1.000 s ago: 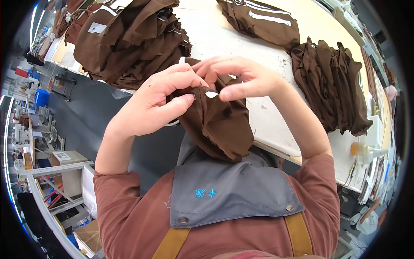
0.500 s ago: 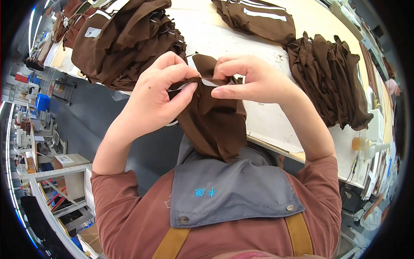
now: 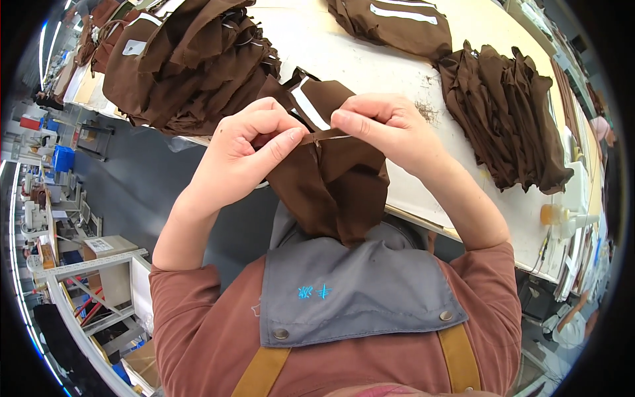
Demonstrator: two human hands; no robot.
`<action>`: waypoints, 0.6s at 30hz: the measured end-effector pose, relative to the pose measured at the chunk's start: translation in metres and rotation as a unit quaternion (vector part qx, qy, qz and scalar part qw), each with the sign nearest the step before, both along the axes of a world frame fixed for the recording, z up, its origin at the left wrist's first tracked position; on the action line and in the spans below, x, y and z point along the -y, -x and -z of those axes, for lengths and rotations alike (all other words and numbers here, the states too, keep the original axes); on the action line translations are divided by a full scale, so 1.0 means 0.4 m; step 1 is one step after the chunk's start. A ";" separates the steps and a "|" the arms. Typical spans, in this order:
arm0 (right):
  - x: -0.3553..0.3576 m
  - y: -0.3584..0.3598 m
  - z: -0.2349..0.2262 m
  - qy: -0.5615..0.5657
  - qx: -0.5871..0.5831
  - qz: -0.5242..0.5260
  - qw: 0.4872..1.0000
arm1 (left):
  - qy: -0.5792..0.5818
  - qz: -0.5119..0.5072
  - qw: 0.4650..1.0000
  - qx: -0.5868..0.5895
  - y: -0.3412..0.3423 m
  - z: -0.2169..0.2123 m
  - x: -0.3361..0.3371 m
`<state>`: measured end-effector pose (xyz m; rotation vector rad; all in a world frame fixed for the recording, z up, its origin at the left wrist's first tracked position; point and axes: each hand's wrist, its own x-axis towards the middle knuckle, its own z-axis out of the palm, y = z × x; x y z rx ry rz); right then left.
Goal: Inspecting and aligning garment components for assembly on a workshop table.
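A brown fabric piece (image 3: 311,192) hangs between my hands, over the table edge and down to my apron. My left hand (image 3: 248,149) is closed, pinching its upper edge between thumb and forefinger. On the other side of a seam, my right hand (image 3: 390,129) is also closed on that edge, and the edge runs nearly straight between the two pinches. A white strip (image 3: 307,102) lies on the brown cloth just beyond my fingers. The cloth's lower end bunches in front of the grey apron (image 3: 357,291).
A tall heap of brown cut pieces (image 3: 192,73) lies at the far left of the table (image 3: 370,73). More brown fabric with white strips (image 3: 397,30) is at the back, and a gathered brown stack (image 3: 499,119) at the right. A small bottle (image 3: 555,215) stands near the right edge.
My right hand has shifted slightly right and turned, its thumb now on top of the edge. The edge is straighter between my hands, and more of the white strip shows.
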<state>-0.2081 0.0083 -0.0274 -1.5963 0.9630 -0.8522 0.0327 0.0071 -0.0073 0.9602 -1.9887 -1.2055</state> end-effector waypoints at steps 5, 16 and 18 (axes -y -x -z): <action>-0.008 0.003 0.004 -0.035 0.026 -0.040 0.998 | -0.018 0.023 0.999 -0.014 0.001 0.013 0.008; -0.014 0.003 0.011 -0.080 0.059 -0.072 0.992 | -0.059 0.046 0.997 -0.012 0.017 0.016 0.006; -0.018 0.003 0.009 -0.078 0.065 -0.071 0.992 | -0.070 0.044 0.996 -0.025 0.019 0.018 0.003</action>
